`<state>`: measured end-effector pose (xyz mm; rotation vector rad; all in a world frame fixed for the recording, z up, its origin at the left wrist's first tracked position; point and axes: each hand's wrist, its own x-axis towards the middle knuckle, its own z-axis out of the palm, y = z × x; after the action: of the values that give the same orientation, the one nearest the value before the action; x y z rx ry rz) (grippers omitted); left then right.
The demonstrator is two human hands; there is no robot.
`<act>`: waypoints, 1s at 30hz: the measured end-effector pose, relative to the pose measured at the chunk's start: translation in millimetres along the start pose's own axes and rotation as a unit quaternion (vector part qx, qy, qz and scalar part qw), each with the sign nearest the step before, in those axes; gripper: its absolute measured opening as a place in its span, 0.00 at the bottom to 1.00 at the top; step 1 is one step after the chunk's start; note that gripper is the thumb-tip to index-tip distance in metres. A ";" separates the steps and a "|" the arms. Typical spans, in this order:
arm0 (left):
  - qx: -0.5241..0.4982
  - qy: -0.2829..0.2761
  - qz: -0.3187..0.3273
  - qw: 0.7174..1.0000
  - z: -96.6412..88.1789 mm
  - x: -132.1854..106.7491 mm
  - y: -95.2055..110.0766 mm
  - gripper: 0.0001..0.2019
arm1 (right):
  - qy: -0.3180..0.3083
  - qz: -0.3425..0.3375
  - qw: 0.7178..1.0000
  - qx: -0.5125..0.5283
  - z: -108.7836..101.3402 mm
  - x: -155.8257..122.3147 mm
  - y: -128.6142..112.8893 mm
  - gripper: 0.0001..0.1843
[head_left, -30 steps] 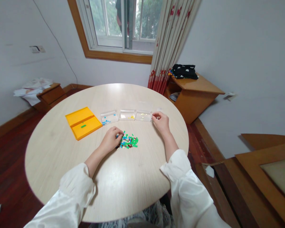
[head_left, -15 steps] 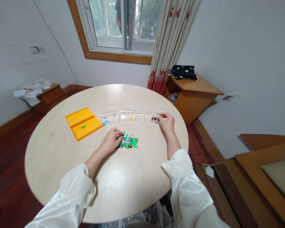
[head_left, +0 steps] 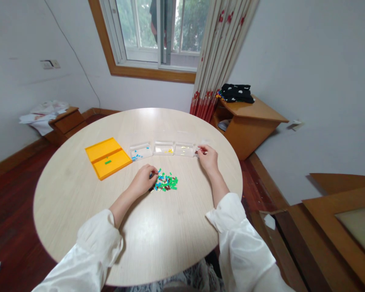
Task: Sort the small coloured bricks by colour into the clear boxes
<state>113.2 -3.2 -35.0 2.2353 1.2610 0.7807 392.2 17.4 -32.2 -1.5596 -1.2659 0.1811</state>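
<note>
A loose pile of small toy bricks [head_left: 167,182], green, blue, brown and pale, lies on the round table [head_left: 164,231]. My left hand [head_left: 143,179] rests at the pile's left edge with its fingers curled together; what they hold, if anything, is hidden. My right hand [head_left: 209,157] is over the rightmost clear box [head_left: 196,152], its fingers pinched close to brown pieces and covering most of that box. To its left stand a clear box [head_left: 184,154] with a few pale pieces, a clear box [head_left: 163,153] with yellow ones, and a clear box [head_left: 141,155] with blue ones.
An open yellow case [head_left: 103,145] with a green piece [head_left: 108,162] in it lies left of the boxes. Beyond the table's right edge stands a wooden cabinet [head_left: 249,125] with folded black cloth [head_left: 237,93] on top. A curtain [head_left: 219,52] hangs by the window.
My right hand has shifted a little left and now covers more of the box with the brown pieces. My left hand has stayed at the pile's edge.
</note>
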 end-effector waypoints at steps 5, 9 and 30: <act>0.000 0.000 0.006 1.000 1.3 0.7 -3.2 0.07 | -0.045 -0.060 0.997 0.004 14.8 -9.8 -14.3 0.13; -0.003 0.005 0.003 1.000 2.2 1.2 -4.1 0.07 | -0.085 -0.093 0.992 0.017 25.8 -21.5 -29.1 0.12; -0.308 0.062 -0.097 0.944 -3.1 6.3 7.3 0.14 | -0.304 -0.193 0.929 0.079 52.3 -71.3 -80.6 0.09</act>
<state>118.2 -0.9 -26.5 1.5590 1.0752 1.0733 277.6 -16.3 -24.7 -1.1129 -1.9636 0.5277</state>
